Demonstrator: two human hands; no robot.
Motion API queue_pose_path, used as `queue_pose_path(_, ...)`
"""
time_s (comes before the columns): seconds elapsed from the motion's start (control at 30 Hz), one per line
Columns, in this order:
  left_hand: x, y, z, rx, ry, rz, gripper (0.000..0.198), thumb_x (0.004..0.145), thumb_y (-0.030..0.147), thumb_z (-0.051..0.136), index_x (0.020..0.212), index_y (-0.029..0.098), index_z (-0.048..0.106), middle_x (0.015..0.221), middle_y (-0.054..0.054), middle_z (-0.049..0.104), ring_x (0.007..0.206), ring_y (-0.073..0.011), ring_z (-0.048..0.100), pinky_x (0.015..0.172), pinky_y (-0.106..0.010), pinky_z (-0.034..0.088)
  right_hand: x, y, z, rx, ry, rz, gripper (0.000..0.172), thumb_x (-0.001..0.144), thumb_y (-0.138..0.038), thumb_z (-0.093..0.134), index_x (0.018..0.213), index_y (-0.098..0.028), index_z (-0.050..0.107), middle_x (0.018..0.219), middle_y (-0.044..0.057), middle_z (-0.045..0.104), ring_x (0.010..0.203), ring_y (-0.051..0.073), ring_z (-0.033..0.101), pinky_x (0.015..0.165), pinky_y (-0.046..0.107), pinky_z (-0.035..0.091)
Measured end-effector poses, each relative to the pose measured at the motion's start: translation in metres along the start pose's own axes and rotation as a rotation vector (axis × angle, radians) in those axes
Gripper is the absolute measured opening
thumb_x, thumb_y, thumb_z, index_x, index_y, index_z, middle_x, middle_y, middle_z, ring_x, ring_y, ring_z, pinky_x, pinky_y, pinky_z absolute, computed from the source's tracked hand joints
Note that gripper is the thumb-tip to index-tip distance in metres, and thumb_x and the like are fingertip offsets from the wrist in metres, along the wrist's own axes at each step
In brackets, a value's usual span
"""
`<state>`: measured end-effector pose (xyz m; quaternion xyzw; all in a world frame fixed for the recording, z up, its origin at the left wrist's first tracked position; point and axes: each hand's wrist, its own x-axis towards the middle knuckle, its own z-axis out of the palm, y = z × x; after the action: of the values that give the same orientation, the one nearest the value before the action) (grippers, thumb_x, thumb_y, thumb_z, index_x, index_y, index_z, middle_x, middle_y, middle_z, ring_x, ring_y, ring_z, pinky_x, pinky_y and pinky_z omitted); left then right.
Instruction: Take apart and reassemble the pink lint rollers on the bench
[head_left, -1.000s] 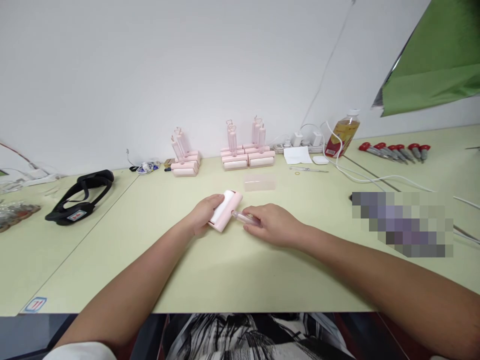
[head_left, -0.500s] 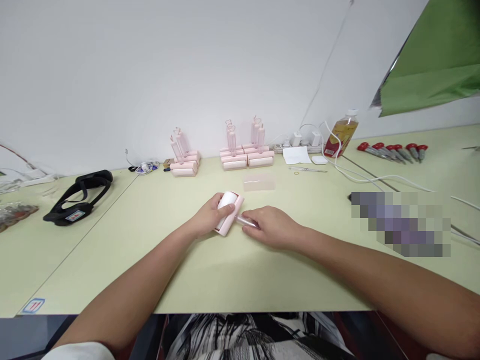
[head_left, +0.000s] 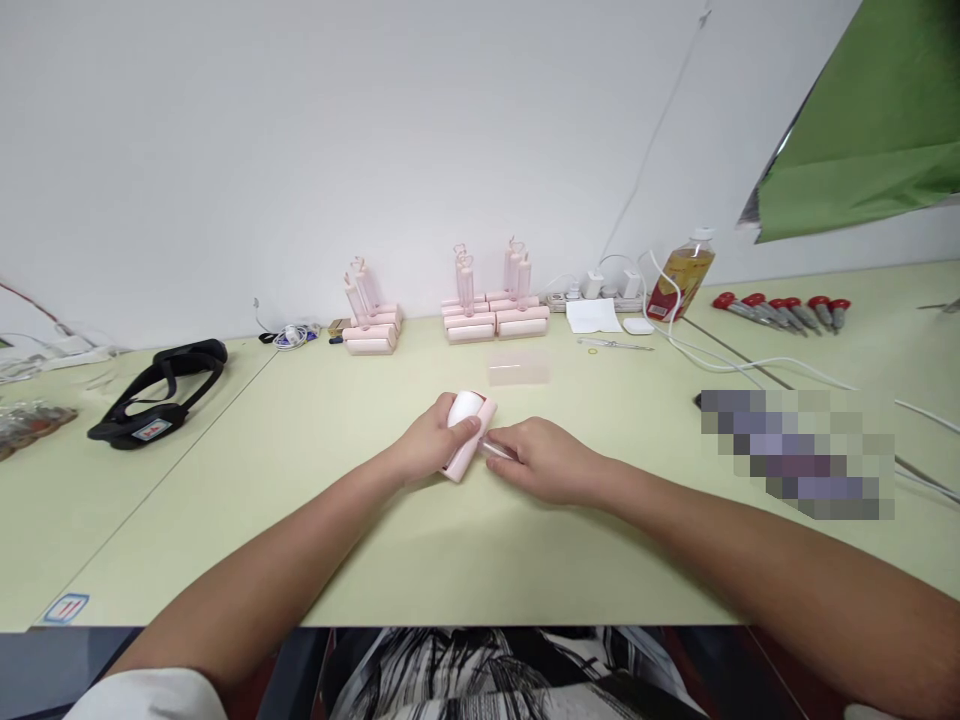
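Note:
A pink lint roller (head_left: 468, 432) with a white roll lies in the middle of the pale green table (head_left: 420, 540). My left hand (head_left: 429, 446) is wrapped round its roll end, thumb across the white roll. My right hand (head_left: 541, 460) is closed on the roller's clear handle (head_left: 495, 449), which sticks out to the right. Just behind the roller lies a clear plastic cover (head_left: 519, 372).
Pink lint rollers stand in two groups (head_left: 370, 322) (head_left: 493, 308) by the wall. A black headset (head_left: 159, 392) lies at left. At back right are a power strip (head_left: 597, 288), a bottle (head_left: 681, 274), white cables (head_left: 750, 358) and red-handled screwdrivers (head_left: 780, 310).
My left hand has turned the roller more upright and closed further round the roll. My right hand has slid in along the handle toward the roller.

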<state>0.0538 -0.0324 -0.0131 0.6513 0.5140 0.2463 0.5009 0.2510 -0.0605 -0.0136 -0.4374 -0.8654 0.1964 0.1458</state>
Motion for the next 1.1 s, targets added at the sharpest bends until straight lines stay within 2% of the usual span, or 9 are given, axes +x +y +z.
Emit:
queue_pose_path(0.23, -0.008, 0.003, 0.002, 0.017, 0.002, 0.185, 0.046, 0.084, 0.049, 0.056, 0.122, 0.023, 0.049, 0.105, -0.005, 0.059, 0.092, -0.0222, 0.057, 0.070, -0.030, 0.047, -0.001, 0.005, -0.002, 0.386, -0.042, 0.055, 0.027, 0.083, -0.029, 0.050, 0.062, -0.020, 0.035, 0.058, -0.006, 0.032, 0.051, 0.008, 0.032, 0.049, 0.023, 0.025)
queue_pose_path(0.4, -0.001, 0.006, 0.002, -0.122, 0.092, 0.079, 0.038, 0.078, 0.041, 0.063, 0.108, 0.021, 0.055, 0.091, -0.003, 0.061, 0.077, -0.0188, 0.057, 0.059, -0.026, 0.044, 0.006, 0.005, -0.003, 0.474, -0.025, 0.084, 0.022, 0.079, -0.027, 0.054, 0.063, -0.019, 0.040, 0.060, -0.006, 0.031, 0.052, 0.008, 0.031, 0.048, 0.023, 0.024)
queue_pose_path(0.47, 0.004, 0.010, -0.002, -0.288, 0.150, -0.006, 0.032, 0.078, 0.044, 0.060, 0.096, 0.018, 0.056, 0.079, -0.002, 0.059, 0.066, -0.0164, 0.055, 0.052, -0.024, 0.041, 0.009, 0.004, -0.004, 0.495, 0.032, 0.120, 0.021, 0.077, -0.027, 0.057, 0.063, -0.019, 0.044, 0.059, -0.006, 0.032, 0.052, 0.008, 0.031, 0.048, 0.023, 0.023)
queue_pose_path(0.53, 0.009, 0.011, -0.007, -0.520, 0.156, -0.039, 0.038, 0.082, 0.054, 0.051, 0.090, 0.017, 0.054, 0.073, -0.003, 0.057, 0.057, -0.0158, 0.054, 0.047, -0.025, 0.041, 0.012, 0.005, -0.003, 0.567, 0.130, 0.186, 0.021, 0.076, -0.029, 0.060, 0.064, -0.019, 0.047, 0.058, -0.007, 0.032, 0.050, 0.008, 0.030, 0.047, 0.023, 0.022)
queue_pose_path(0.67, 0.013, 0.004, -0.006, -0.771, -0.028, 0.027, 0.057, 0.082, 0.071, 0.036, 0.094, 0.017, 0.051, 0.083, -0.008, 0.062, 0.059, -0.0191, 0.061, 0.047, -0.032, 0.048, 0.018, 0.007, 0.002, 0.854, 0.417, 0.285, 0.023, 0.074, -0.039, 0.065, 0.071, -0.018, 0.056, 0.060, -0.005, 0.041, 0.052, 0.009, 0.034, 0.047, 0.023, 0.026)
queue_pose_path(0.8, 0.007, -0.004, 0.024, -0.431, -0.152, 0.184, 0.052, 0.079, 0.063, 0.056, 0.100, 0.015, 0.054, 0.089, -0.009, 0.064, 0.073, -0.0186, 0.063, 0.060, -0.029, 0.050, 0.021, 0.004, 0.008, 1.150, 0.508, 0.291, 0.034, 0.072, -0.051, 0.069, 0.078, -0.020, 0.058, 0.056, -0.006, 0.043, 0.049, 0.010, 0.037, 0.046, 0.025, 0.032)
queue_pose_path(0.9, 0.005, -0.007, 0.045, -0.124, -0.060, 0.331, 0.037, 0.081, 0.048, 0.063, 0.100, 0.017, 0.053, 0.084, -0.005, 0.064, 0.072, -0.0170, 0.062, 0.064, -0.028, 0.047, 0.021, -0.002, 0.011, 1.218, 0.504, 0.232, 0.038, 0.071, -0.054, 0.070, 0.079, -0.020, 0.056, 0.062, -0.004, 0.049, 0.055, 0.012, 0.047, 0.054, 0.028, 0.042)
queue_pose_path(1.03, 0.011, -0.013, 0.044, 0.058, 0.167, 0.393, 0.022, 0.087, 0.040, 0.053, 0.093, 0.019, 0.051, 0.080, -0.002, 0.059, 0.070, -0.0162, 0.057, 0.063, -0.029, 0.044, 0.025, 0.011, 0.010, 0.861, 0.493, 0.124, 0.042, 0.087, -0.059, 0.048, 0.085, -0.018, 0.059, 0.080, 0.005, 0.060, 0.079, 0.020, 0.057, 0.075, 0.035, 0.047)
queue_pose_path(1.1, 0.014, -0.017, 0.036, 0.072, 0.196, 0.399, 0.022, 0.090, 0.039, 0.049, 0.099, 0.019, 0.050, 0.081, -0.002, 0.058, 0.071, -0.0157, 0.055, 0.065, -0.029, 0.044, 0.030, 0.031, 0.006, 0.522, 0.586, 0.081, 0.045, 0.093, -0.053, 0.036, 0.106, -0.017, 0.060, 0.103, 0.011, 0.061, 0.102, 0.025, 0.055, 0.092, 0.042, 0.042)
